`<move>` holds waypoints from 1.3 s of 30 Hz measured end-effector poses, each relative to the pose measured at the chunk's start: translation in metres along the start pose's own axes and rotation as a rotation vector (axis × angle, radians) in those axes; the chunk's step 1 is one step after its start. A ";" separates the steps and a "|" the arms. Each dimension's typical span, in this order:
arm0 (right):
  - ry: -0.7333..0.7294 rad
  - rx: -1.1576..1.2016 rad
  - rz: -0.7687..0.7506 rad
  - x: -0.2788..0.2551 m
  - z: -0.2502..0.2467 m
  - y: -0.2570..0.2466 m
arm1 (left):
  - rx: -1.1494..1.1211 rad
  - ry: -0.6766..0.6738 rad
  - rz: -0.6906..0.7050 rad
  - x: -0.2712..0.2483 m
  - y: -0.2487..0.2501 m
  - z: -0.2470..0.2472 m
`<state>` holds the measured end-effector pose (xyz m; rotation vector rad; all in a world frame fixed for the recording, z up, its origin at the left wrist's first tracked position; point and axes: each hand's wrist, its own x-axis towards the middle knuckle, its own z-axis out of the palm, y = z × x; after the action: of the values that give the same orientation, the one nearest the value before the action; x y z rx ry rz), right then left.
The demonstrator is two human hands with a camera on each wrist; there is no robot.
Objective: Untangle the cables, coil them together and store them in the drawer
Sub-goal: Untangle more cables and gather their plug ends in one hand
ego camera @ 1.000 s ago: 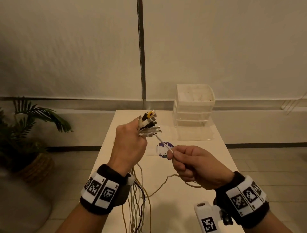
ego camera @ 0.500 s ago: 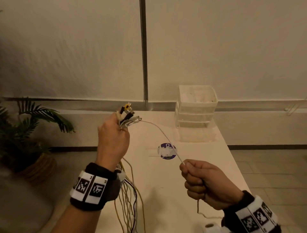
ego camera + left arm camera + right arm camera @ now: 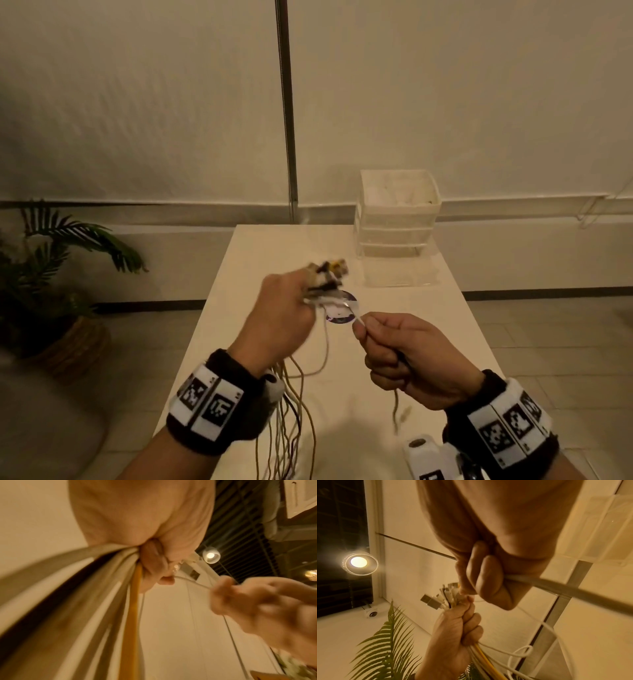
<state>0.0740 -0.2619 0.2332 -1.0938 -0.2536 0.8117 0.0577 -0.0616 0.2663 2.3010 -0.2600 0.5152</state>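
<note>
Left hand (image 3: 277, 315): fist closed round a bundle of cables (image 3: 287, 421), held upright above the table. Connector ends (image 3: 329, 277) fan out above the thumb and forefinger; blurred in the head view, clearer in the right wrist view, where flat metal plugs and white plugs show. Below the fist the strands hang loose past the wristband: white, beige, one yellow, one dark.

Right hand (image 3: 407, 356): fingers curled, thumb and forefinger pinching a single white cable (image 3: 356, 317). This cable runs up and left from the pinch to the connector cluster in the left hand, a short span between the two fists. Its other part leaves the bottom of the right fist and dangles toward the table edge. A loose loop of white cable (image 3: 522, 651) shows below the left fist in the right wrist view.

Both hands: near each other, over the middle of the table, not touching.

Table (image 3: 394, 346): pale, long, running away from the viewer.

Drawer unit (image 3: 397, 226): translucent white plastic, stacked tiers, at the far right corner of the table, well apart from the hands. Whether any drawer is pulled out cannot be told.

Round sticker (image 3: 339, 317): white and purple, on the tabletop, partly hidden behind the hands.

Potted plant (image 3: 51, 274): on the floor, left of the table, in a woven basket.
</note>
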 end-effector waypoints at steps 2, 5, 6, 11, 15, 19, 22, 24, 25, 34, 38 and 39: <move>0.008 -0.021 0.009 -0.003 -0.004 0.004 | 0.036 0.148 -0.111 0.007 -0.010 -0.015; 0.013 -0.046 0.015 -0.005 -0.006 0.009 | 0.131 0.220 -0.199 0.013 -0.021 -0.029; 0.015 -0.056 0.013 -0.005 -0.006 0.011 | 0.129 0.241 -0.225 0.013 -0.022 -0.031; 0.038 -0.016 0.025 -0.001 -0.004 0.017 | 0.016 0.276 -0.265 0.004 -0.015 -0.025; 0.042 0.028 0.001 0.005 -0.001 0.011 | 0.001 -0.085 -0.038 -0.010 0.004 0.002; 0.051 0.056 -0.019 0.009 0.004 0.006 | -0.055 -0.124 -0.146 -0.005 -0.008 0.017; 0.064 0.051 -0.011 0.010 0.005 0.011 | -0.049 -0.067 -0.170 0.001 -0.011 0.009; 0.046 0.055 0.016 0.008 0.008 0.016 | -0.054 0.068 -0.228 0.011 -0.012 -0.005; 0.037 0.068 0.024 0.007 0.009 0.018 | -0.058 0.148 -0.261 0.016 -0.014 -0.012; -0.006 0.106 0.044 0.011 0.011 0.015 | 0.047 0.227 -0.286 0.017 -0.031 -0.015; 0.000 0.107 -0.014 0.013 0.012 0.012 | -0.090 0.135 -0.224 0.005 -0.036 0.001; -0.005 0.080 -0.016 0.012 0.010 0.014 | -0.126 0.149 -0.232 0.003 -0.038 0.004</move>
<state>0.0705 -0.2433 0.2236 -1.0133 -0.2316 0.8040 0.0738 -0.0378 0.2413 2.1233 0.0457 0.5319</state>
